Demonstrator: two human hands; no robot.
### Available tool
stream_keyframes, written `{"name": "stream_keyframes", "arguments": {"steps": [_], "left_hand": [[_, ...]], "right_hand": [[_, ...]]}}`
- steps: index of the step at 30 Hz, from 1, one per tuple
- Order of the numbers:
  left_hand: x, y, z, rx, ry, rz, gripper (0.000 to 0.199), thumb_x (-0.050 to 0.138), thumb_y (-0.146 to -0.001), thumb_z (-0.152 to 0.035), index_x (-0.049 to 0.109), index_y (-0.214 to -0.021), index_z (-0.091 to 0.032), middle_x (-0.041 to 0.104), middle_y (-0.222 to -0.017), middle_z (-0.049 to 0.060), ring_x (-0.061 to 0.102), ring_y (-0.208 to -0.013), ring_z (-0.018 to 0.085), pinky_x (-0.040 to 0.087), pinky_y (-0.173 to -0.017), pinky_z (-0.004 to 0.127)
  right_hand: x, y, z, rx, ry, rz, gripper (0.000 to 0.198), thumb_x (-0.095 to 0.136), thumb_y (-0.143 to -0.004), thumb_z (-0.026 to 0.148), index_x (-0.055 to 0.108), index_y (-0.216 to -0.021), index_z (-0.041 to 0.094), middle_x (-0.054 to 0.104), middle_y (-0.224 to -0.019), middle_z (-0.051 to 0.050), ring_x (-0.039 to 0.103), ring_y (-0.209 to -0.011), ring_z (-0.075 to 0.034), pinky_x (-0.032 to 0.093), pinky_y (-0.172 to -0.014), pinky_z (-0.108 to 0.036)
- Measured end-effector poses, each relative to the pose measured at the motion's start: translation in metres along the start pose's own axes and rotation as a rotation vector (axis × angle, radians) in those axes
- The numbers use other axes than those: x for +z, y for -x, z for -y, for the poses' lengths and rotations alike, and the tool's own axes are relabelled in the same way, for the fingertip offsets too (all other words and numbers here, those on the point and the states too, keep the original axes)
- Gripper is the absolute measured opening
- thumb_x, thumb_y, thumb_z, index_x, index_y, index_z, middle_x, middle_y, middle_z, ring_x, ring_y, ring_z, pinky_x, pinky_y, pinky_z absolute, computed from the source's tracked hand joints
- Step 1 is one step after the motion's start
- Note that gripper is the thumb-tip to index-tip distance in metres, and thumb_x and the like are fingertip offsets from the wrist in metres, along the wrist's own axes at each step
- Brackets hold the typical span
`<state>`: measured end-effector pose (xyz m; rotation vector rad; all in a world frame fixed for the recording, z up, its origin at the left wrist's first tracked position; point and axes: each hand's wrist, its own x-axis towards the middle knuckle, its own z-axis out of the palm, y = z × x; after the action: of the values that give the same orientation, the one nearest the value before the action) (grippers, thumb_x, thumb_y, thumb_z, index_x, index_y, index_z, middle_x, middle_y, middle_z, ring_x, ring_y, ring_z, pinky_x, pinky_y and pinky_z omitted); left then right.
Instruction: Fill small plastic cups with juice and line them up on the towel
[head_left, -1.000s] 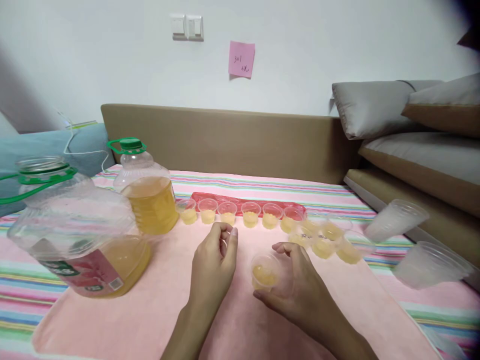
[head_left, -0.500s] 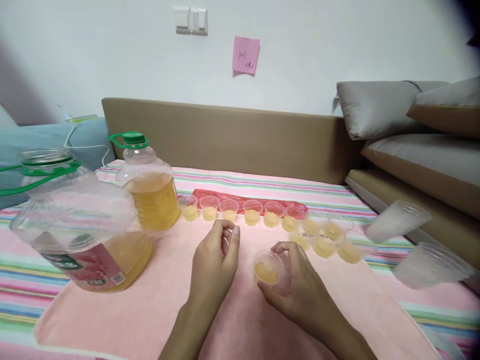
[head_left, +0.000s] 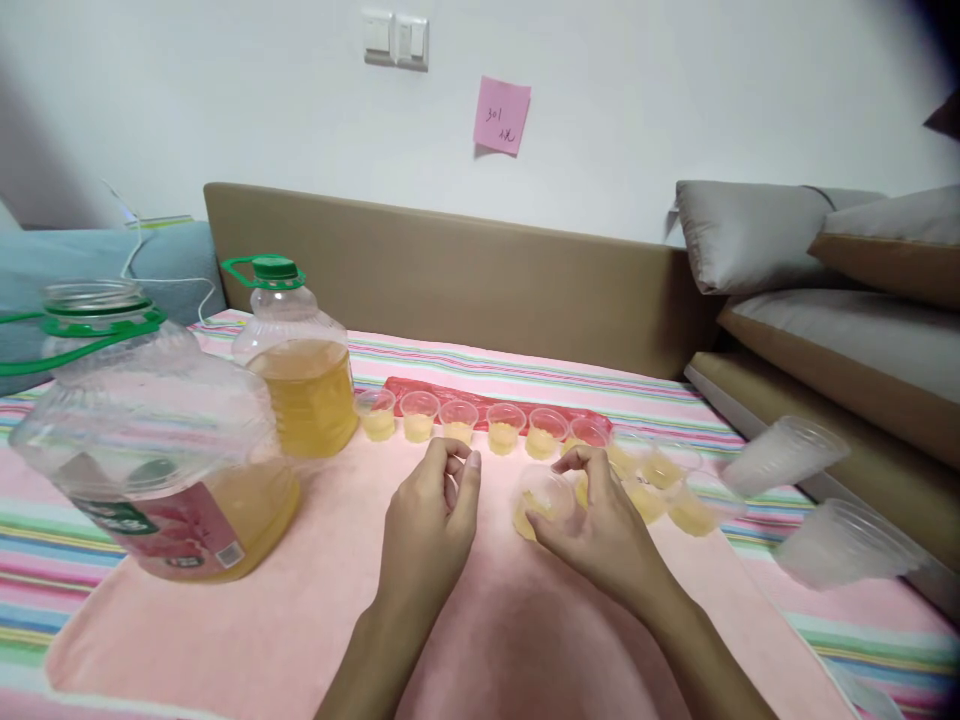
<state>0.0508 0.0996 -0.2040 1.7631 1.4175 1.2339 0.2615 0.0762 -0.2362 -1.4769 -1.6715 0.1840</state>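
Note:
My right hand (head_left: 600,515) grips a small clear plastic cup (head_left: 541,492) with pale yellow liquid in it, thumb on the near side and fingers on the far side. The cup is slightly blurred. To its left, my left hand (head_left: 431,515) hovers over the pink cloth (head_left: 300,620) with loosely curled fingers and nothing visible in them. Beyond the hands, a row of similar cups (head_left: 505,430) with yellow liquid runs across the cloth. More filled cups (head_left: 694,508) cluster at the right, partly hidden behind my right hand.
An uncapped large jug (head_left: 180,420) with yellow liquid stands at left, a green-capped jug (head_left: 304,390) behind it. A red plastic wrapper (head_left: 420,388) lies behind the cups. Two stacks of nested cups, a farther stack (head_left: 784,455) and a nearer stack (head_left: 844,545), lie at right beside cushions (head_left: 847,330).
My right hand has moved slightly away from me with the cup, toward the rows of cups. My left hand has stayed in place. The view has tilted a little.

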Motion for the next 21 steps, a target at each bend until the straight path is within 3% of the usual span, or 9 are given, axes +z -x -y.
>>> {"name": "stream_keyframes", "arguments": {"steps": [4, 8, 21], "left_hand": [[0.0, 0.0, 0.001, -0.003, 0.008, -0.006, 0.023, 0.049, -0.103, -0.046, 0.058, -0.096, -0.026, 0.061, -0.076, -0.004, 0.055, -0.067, 0.016, 0.038, -0.064, 0.029], [0.0, 0.001, 0.0, -0.003, 0.016, 0.0, 0.023, 0.05, -0.102, -0.047, 0.057, -0.096, -0.026, 0.061, -0.075, -0.004, 0.054, -0.066, 0.016, 0.038, -0.063, 0.029], [0.005, 0.004, -0.002, 0.003, 0.041, 0.007, 0.022, 0.048, -0.102, -0.045, 0.058, -0.095, -0.026, 0.057, -0.071, -0.004, 0.052, -0.061, 0.016, 0.035, -0.059, 0.028]], "right_hand": [[0.006, -0.011, -0.014, -0.011, 0.019, -0.077, 0.058, 0.066, -0.082, 0.055, 0.045, -0.124, 0.023, 0.058, -0.119, -0.01, 0.055, -0.112, -0.032, 0.045, -0.094, -0.047], [0.01, -0.02, -0.026, -0.003, 0.051, -0.14, 0.064, 0.07, -0.08, 0.059, 0.044, -0.126, 0.023, 0.06, -0.116, -0.009, 0.057, -0.109, -0.032, 0.045, -0.09, -0.047], [0.008, -0.031, -0.058, -0.113, 0.175, -0.146, 0.069, 0.068, -0.087, 0.071, 0.043, -0.126, 0.021, 0.065, -0.108, -0.009, 0.061, -0.105, -0.035, 0.038, -0.102, -0.053]]}}
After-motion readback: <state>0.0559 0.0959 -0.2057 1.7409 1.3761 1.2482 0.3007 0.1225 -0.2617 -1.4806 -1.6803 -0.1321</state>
